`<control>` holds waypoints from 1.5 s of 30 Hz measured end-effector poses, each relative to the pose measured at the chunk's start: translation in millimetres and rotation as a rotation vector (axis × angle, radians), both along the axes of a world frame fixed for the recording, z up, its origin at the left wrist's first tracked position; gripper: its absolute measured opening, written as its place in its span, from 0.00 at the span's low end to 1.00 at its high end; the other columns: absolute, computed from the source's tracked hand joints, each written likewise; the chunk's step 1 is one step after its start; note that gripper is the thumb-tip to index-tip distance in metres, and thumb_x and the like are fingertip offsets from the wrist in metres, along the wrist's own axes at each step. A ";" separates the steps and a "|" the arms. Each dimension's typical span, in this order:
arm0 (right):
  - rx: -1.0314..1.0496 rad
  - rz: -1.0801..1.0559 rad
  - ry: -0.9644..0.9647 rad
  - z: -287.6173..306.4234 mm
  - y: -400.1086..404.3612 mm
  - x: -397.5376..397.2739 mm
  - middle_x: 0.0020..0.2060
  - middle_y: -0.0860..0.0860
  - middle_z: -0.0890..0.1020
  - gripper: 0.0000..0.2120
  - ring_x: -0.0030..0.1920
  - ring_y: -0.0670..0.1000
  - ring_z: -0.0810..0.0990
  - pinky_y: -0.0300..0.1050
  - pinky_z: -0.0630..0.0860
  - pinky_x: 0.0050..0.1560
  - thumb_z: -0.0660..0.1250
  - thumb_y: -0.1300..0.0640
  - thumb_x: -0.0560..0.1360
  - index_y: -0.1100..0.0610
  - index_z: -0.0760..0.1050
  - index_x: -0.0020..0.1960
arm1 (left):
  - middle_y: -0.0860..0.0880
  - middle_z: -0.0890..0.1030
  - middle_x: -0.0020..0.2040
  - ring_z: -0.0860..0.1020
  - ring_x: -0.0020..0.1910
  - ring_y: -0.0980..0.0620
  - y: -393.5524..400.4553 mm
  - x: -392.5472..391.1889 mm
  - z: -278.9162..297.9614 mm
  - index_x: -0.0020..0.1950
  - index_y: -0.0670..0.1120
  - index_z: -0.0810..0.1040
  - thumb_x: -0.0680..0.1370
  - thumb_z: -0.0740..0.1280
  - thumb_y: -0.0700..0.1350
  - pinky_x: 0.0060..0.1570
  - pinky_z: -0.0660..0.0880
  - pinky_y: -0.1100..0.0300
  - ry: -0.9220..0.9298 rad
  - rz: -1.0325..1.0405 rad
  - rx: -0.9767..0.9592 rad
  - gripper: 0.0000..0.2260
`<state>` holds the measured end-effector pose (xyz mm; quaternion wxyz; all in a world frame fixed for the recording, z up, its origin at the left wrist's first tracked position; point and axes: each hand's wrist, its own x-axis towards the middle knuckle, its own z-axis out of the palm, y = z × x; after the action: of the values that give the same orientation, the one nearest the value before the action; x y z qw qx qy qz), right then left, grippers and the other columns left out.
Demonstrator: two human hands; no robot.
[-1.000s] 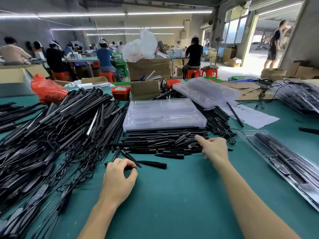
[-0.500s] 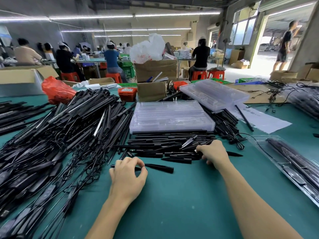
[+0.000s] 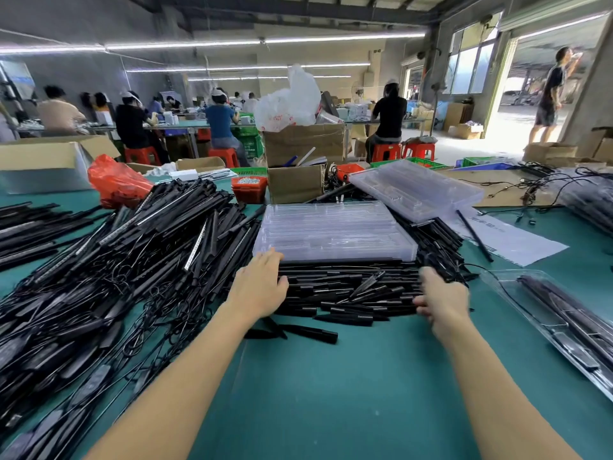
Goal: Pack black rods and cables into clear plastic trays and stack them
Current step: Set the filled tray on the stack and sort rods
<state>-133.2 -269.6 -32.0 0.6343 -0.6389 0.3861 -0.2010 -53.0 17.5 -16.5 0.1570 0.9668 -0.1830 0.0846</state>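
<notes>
Hands frame a low heap of short black rods (image 3: pixel 348 293) lying crosswise on the green counter (image 3: pixel 331 393), just in front of a stack of clear plastic trays (image 3: pixel 331 234). The left hand (image 3: pixel 257 290) lies palm down at the heap's left end, its fingers (image 3: pixel 270 260) fairly straight and reaching up to touch the near left corner of the tray stack; it grips nothing that can be seen. The right hand (image 3: pixel 442 302) is at the heap's right end, its fingers (image 3: pixel 421 305) curled inward against the rod ends, though whether they actually clasp any rod cannot be told.

One loose rod (image 3: pixel 308 333) lies apart on the counter, just nearer than the heap. To the left spreads a large tangled pile of long black rods and cables (image 3: pixel 109 277). At the right edge sits a clear tray already filled with dark rods (image 3: pixel 564 323). A second stack of clear trays (image 3: pixel 414 187) rests tilted behind the first, beside a white paper sheet (image 3: pixel 517 240) with a single rod on it. Farther back stand a cardboard box (image 3: pixel 295 182), a red plastic bag (image 3: pixel 116 182) and a small red bin (image 3: pixel 248 189). Other people sit at benches across the room.
</notes>
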 end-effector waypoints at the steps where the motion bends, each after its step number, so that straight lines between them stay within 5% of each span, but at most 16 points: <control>1: 0.087 -0.095 -0.059 1.9 -8.1 -6.0 0.29 0.57 0.80 0.14 0.19 0.48 0.72 0.38 0.64 0.22 0.65 0.51 0.75 0.64 0.74 0.47 | 0.47 0.60 0.80 0.59 0.78 0.47 1.8 7.9 2.3 0.78 0.45 0.60 0.84 0.58 0.49 0.72 0.63 0.44 0.029 0.011 0.053 0.23; 5: 0.402 -0.421 -0.341 4.5 -35.8 -33.3 0.40 0.58 0.80 0.13 0.29 0.52 0.79 0.35 0.68 0.18 0.55 0.61 0.78 0.60 0.65 0.62 | 0.49 0.50 0.83 0.47 0.81 0.45 7.2 33.9 4.7 0.82 0.48 0.50 0.85 0.54 0.51 0.75 0.55 0.40 0.140 0.042 0.138 0.26; 8: 0.296 -0.596 -0.459 1.8 -27.1 -48.5 0.42 0.53 0.77 0.11 0.29 0.51 0.78 0.41 0.71 0.22 0.55 0.62 0.76 0.54 0.62 0.58 | 0.48 0.53 0.82 0.49 0.81 0.46 5.6 47.5 3.0 0.82 0.49 0.49 0.86 0.52 0.53 0.76 0.52 0.39 0.241 0.054 0.188 0.26; 11: 0.070 -0.406 -0.498 -6.6 2.2 -50.9 0.34 0.53 0.76 0.07 0.21 0.45 0.72 0.36 0.63 0.19 0.60 0.63 0.78 0.51 0.68 0.45 | 0.46 0.61 0.79 0.59 0.76 0.42 1.1 58.0 1.9 0.80 0.48 0.55 0.85 0.53 0.54 0.70 0.59 0.38 0.224 0.086 0.253 0.25; 16: -0.208 0.239 -0.444 -11.1 53.6 -35.7 0.27 0.51 0.77 0.04 0.25 0.45 0.75 0.38 0.70 0.24 0.66 0.65 0.78 0.60 0.75 0.45 | 0.43 0.62 0.75 0.59 0.73 0.39 -7.1 69.5 1.6 0.77 0.51 0.62 0.86 0.51 0.53 0.67 0.61 0.39 0.187 0.131 0.293 0.19; 19: -0.223 0.420 -0.385 -24.4 71.3 -31.1 0.24 0.52 0.76 0.07 0.24 0.48 0.72 0.42 0.69 0.24 0.67 0.62 0.78 0.61 0.76 0.42 | 0.43 0.67 0.69 0.62 0.69 0.40 -11.7 74.7 3.1 0.70 0.52 0.69 0.86 0.55 0.51 0.66 0.63 0.41 0.144 0.165 0.222 0.14; 24: -0.225 0.527 -0.334 -35.8 65.7 -31.4 0.25 0.52 0.76 0.06 0.24 0.47 0.72 0.38 0.69 0.24 0.68 0.62 0.78 0.61 0.79 0.42 | 0.45 0.74 0.59 0.68 0.64 0.42 -18.1 80.4 4.7 0.55 0.50 0.73 0.84 0.62 0.48 0.64 0.64 0.39 0.069 0.197 0.140 0.03; 28: -0.209 0.541 -0.339 -37.4 61.1 -28.5 0.25 0.52 0.77 0.05 0.23 0.47 0.72 0.36 0.68 0.23 0.68 0.62 0.79 0.62 0.78 0.44 | 0.49 0.74 0.51 0.69 0.63 0.42 -20.7 82.3 9.7 0.48 0.51 0.74 0.82 0.67 0.48 0.63 0.63 0.40 0.072 0.229 0.013 0.05; 36: -0.170 0.571 -0.363 -39.6 59.5 -29.7 0.26 0.53 0.78 0.04 0.24 0.49 0.72 0.36 0.68 0.24 0.68 0.61 0.78 0.60 0.78 0.45 | 0.49 0.83 0.52 0.76 0.52 0.45 -15.2 86.0 22.0 0.40 0.52 0.80 0.80 0.69 0.44 0.64 0.60 0.45 0.188 0.256 -0.176 0.09; 41: -0.195 0.599 -0.370 -41.0 60.6 -29.2 0.26 0.53 0.77 0.03 0.25 0.46 0.73 0.36 0.69 0.25 0.68 0.62 0.78 0.60 0.78 0.45 | 0.51 0.82 0.61 0.73 0.50 0.47 -11.2 90.5 23.2 0.44 0.52 0.84 0.80 0.69 0.45 0.68 0.59 0.42 0.198 0.259 -0.180 0.06; 45: -0.193 0.602 -0.387 -42.1 59.2 -28.6 0.26 0.53 0.77 0.03 0.25 0.47 0.74 0.36 0.69 0.25 0.68 0.61 0.78 0.58 0.78 0.45 | 0.51 0.84 0.53 0.74 0.51 0.46 -11.6 95.6 23.0 0.43 0.52 0.84 0.80 0.70 0.45 0.66 0.56 0.41 0.193 0.255 -0.161 0.07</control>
<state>-161.8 -210.4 -74.1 0.6631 -0.7309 0.0333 -0.1580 42.7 6.0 6.6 0.2387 0.9701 -0.0356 0.0252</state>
